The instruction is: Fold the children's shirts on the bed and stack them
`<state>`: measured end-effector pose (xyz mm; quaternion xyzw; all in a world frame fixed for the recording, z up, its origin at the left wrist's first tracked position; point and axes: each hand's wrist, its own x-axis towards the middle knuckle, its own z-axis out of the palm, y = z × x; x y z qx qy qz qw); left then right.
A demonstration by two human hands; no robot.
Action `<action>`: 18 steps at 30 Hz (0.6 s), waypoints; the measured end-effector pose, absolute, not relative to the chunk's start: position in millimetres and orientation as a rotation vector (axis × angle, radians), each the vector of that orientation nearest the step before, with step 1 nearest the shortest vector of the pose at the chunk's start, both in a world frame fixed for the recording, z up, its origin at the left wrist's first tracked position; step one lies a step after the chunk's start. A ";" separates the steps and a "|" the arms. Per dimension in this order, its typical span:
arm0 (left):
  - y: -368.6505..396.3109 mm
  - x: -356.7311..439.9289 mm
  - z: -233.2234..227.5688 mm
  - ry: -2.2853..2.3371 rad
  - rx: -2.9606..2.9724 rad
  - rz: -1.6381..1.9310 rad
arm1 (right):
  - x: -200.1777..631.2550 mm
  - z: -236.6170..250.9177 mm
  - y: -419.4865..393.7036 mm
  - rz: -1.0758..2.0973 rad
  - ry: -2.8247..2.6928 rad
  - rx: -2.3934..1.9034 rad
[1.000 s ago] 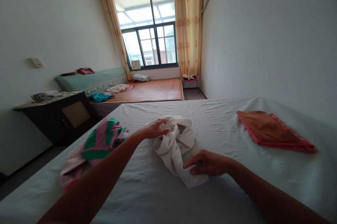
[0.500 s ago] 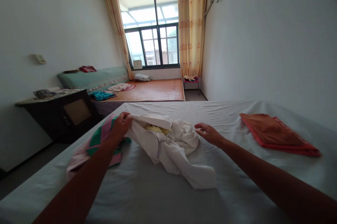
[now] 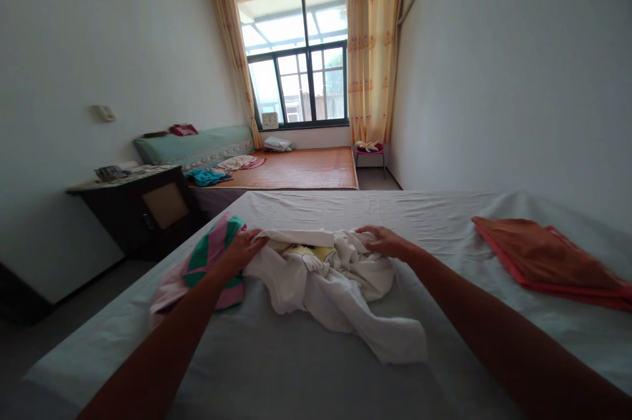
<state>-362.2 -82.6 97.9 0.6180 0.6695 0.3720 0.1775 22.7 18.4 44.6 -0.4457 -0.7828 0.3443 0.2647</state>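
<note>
Head view: white garment (image 3: 326, 282) between both hands' fingers (image 3: 254, 237)

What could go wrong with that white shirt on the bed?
The white garment is bunched, so when the left hand and right hand pull, it may spread crooked. The striped cloth touches the left hand near the bed edge, so it might get dragged off.

Bed (image 3: 444, 216) sheet bare beyond and in front of white garment (image 3: 336, 282). Striped cloth (image 3: 207, 259) crowds left hand (image 3: 244, 249); folded orange cloth (image 3: 543, 255) sits well right, wide bare strip between.
</note>
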 end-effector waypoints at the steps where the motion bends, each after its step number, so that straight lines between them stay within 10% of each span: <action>1: -82.6 -362.5 99.8 1.858 1.722 1.095 | 36.8 54.7 15.7 1.086 -2.032 -1.147; 18: 31.8 -299.9 169.3 1.293 1.100 1.615 | 171.9 194.7 10.5 0.950 -1.249 -0.778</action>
